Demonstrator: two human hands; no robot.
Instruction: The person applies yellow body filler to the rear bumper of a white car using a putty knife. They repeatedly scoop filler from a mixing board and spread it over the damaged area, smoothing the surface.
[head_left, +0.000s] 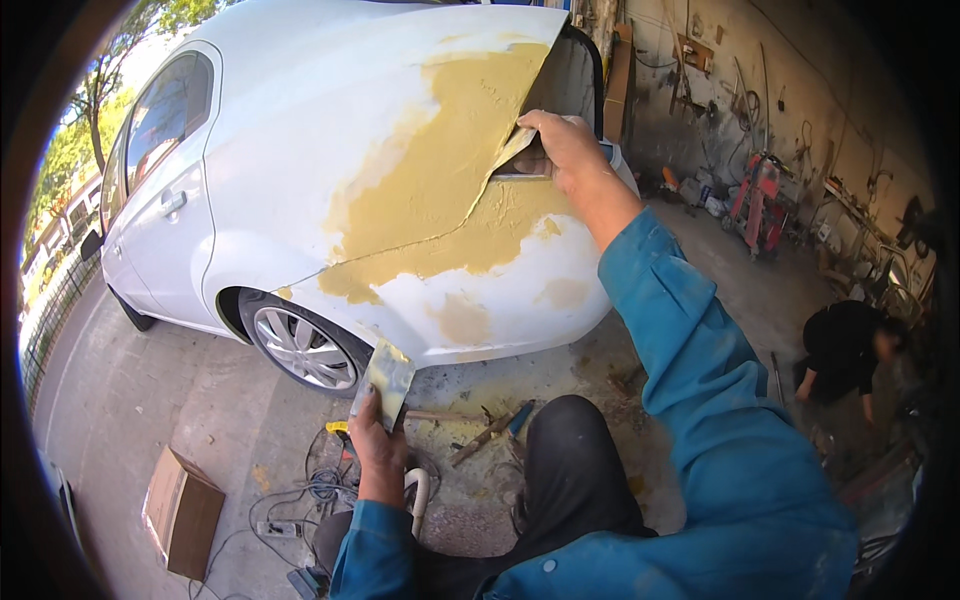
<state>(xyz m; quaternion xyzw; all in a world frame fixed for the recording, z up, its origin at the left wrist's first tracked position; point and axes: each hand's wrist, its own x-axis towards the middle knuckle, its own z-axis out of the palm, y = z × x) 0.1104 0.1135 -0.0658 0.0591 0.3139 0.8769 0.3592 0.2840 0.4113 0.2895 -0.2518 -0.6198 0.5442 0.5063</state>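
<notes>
A white car (270, 130) stands ahead, its rear side panel covered by a broad patch of yellowish body filler (420, 190). A seam line runs through the filler toward the rear wheel (303, 345). My right hand (568, 150) grips a small putty spreader (515, 145) at the edge of the opening in the rear corner, its blade close to or touching the filler. Lower down, my left hand (377, 437) holds up a flat plate (388, 378) smeared with filler, in front of the bumper and apart from it.
A cardboard box (183, 512) sits on the floor at lower left, beside tangled cables (325, 487). Tools and scraps (485, 435) lie near my knee. A red machine (762, 205) stands by the back wall. Another person (845, 350) crouches at right.
</notes>
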